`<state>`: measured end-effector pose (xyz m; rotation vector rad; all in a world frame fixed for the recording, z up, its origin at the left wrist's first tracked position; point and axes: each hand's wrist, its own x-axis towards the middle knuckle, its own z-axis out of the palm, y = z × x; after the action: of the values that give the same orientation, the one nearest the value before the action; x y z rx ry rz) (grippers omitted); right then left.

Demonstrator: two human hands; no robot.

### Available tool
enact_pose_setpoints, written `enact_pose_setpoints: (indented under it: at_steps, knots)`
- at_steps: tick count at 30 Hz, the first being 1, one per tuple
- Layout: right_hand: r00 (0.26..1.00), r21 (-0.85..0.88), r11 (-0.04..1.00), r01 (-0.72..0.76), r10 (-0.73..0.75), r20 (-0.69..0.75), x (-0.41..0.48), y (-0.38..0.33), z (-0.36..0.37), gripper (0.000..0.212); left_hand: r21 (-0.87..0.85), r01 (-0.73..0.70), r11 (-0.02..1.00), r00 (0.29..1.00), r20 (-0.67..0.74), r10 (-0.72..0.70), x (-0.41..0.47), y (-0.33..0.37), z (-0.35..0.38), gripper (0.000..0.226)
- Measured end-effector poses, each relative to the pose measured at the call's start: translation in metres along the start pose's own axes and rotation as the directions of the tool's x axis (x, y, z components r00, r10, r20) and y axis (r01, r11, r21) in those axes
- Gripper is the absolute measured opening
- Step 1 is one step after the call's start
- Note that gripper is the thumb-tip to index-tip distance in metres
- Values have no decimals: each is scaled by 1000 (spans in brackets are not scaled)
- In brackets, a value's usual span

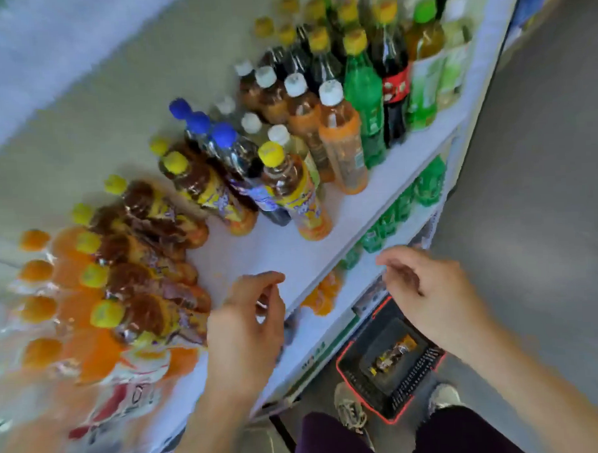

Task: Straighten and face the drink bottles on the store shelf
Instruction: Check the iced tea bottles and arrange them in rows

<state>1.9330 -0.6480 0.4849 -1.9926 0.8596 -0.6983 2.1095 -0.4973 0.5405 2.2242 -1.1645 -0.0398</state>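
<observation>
Rows of drink bottles stand on a white store shelf. A yellow-capped tea bottle stands at the front, a little ahead of its row. Behind it are blue-capped bottles, white-capped orange bottles, a green bottle and a dark cola bottle. More yellow-capped tea bottles and orange soda bottles fill the left. My left hand hovers over the shelf's front edge, fingers curled, holding nothing. My right hand hangs in front of the shelf, fingers loosely apart and empty.
Lower shelves hold green bottles and orange bottles. A black basket with a red rim sits on the floor by my shoes, with a packet inside. Grey floor lies to the right.
</observation>
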Motion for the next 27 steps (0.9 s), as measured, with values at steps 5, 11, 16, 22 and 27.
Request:
enact_pose_setpoints:
  at_steps: [5,11,16,22,27]
  knots:
    - [976,-122,970,211,-201,83,16,-53,27,27,259,-46,965,997,-49,61,17,-10,-64,30]
    - [933,-280,892,354,-316,175,48,-95,61,46,456,-110,883,982,184,28,66,-27,-86,39]
    - [948,-344,889,303,-244,203,76,-115,86,60,490,-73,868,972,231,-49,135,-43,-70,69]
    - [976,-195,958,212,-219,-17,91,-109,82,58,519,-92,850,950,301,-81,199,-72,-58,80]
    - [968,-150,969,196,-216,-129,85,-110,96,49,561,-226,797,953,298,61,200,-85,-59,54]
